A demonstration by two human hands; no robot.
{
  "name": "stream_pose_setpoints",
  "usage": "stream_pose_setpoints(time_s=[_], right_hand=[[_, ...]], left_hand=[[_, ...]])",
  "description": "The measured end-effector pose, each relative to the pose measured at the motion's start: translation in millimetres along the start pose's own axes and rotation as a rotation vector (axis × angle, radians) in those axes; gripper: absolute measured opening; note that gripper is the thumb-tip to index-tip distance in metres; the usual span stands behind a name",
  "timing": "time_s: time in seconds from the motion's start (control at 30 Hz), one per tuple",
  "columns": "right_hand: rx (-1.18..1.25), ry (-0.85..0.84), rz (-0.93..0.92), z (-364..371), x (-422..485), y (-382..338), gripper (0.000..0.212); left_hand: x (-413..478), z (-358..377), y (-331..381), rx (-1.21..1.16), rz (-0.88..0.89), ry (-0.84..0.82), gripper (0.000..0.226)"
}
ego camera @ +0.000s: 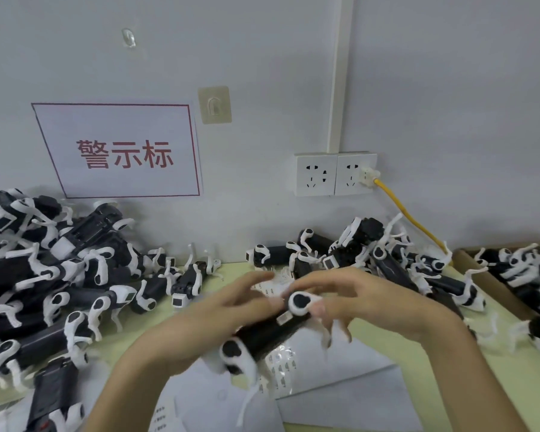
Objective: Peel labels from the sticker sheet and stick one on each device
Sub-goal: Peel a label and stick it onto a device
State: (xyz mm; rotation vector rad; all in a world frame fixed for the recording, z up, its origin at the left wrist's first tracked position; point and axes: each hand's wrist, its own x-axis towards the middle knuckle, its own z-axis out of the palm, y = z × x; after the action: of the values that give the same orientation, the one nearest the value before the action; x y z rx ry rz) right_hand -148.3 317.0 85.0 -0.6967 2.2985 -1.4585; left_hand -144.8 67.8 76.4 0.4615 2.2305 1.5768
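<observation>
Sticker sheets [282,367] printed with rows of small labels lie on the pale green table [533,391] beneath my wrists, among loose white paper. Above them I hold one device [270,333], a black tube with white ends, slanting between my hands. My left hand [222,310] lies against its black body, fingers reaching along it; blur keeps me from telling whether they curl round. My right hand [374,302] pinches the upper white end cap between thumb and fingertip, the other fingers hanging loose. Left of my left hand, a heap of devices [44,275] is piled against the wall. Just beyond my fingertips lies a second heap [371,254]; right of my right hand, a cardboard box [468,263] holds more. Farther off, the wall carries a red-framed sign [122,151], a double socket [334,174] with a yellow cable [412,219] plugged in, and an adhesive hook [215,104].
</observation>
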Motion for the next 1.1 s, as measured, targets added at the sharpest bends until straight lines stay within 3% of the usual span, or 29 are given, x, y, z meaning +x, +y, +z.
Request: stream_pose_setpoints(time_s=[0.07, 0.17, 0.23, 0.3, 0.37, 0.4, 0.43, 0.5, 0.57, 0.67, 0.77, 0.87, 0.97, 1.1], right_hand=[[0.076, 0.142, 0.038, -12, -8, 7, 0.025], [0.178, 0.433, 0.115, -44, -24, 23, 0.031], [0.373, 0.631, 0.039, -64, -36, 37, 0.030], [0.691, 0.776, -0.186, -85, -48, 57, 0.021], [1.297, 0.732, -0.363, -107, -57, 82, 0.032], [1.501, 0.729, -0.397, -117, -60, 97, 0.044], [1.543, 0.794, -0.429, -121, -61, 111, 0.053], [1.287, 0.943, -0.508, -132, -57, 119, 0.055], [1.108, 1.034, -0.447, -130, -49, 114, 0.050], [0.996, 0.911, -0.363, -113, -38, 93, 0.040], [0.835, 0.743, -0.296, -78, -22, 60, 0.036], [0.520, 0.692, -0.120, -40, 6, 41, 0.026], [0.111, 0.637, 0.048, -7, 32, 49, 0.015], [-0.193, 0.501, 0.315, 16, 49, 78, 0.029]], left_hand=[[2, -9, -2, -0.136, 0.056, 0.161, 0.067], [5, -29, -9, -0.293, 0.085, 0.406, 0.040], [4, -44, -16, -0.296, 0.071, 0.533, 0.027], [2, -57, -22, -0.230, 0.046, 0.630, 0.025], [0, -67, -28, -0.091, 0.011, 0.729, 0.033], [-1, -71, -31, 0.005, -0.013, 0.781, 0.039], [-2, -76, -35, 0.124, -0.047, 0.824, 0.045], [-3, -86, -47, 0.376, -0.145, 0.853, 0.054], [-3, -95, -61, 0.498, -0.275, 0.810, 0.056], [-2, -98, -80, 0.479, -0.359, 0.711, 0.061], [9, -88, -88, 0.507, -0.281, 0.717, 0.056], [27, -74, -93, 0.568, -0.156, 0.673, 0.058], [42, -61, -111, 0.717, -0.155, 0.566, 0.060], [51, -56, -136, 0.842, -0.248, 0.518, 0.060]])
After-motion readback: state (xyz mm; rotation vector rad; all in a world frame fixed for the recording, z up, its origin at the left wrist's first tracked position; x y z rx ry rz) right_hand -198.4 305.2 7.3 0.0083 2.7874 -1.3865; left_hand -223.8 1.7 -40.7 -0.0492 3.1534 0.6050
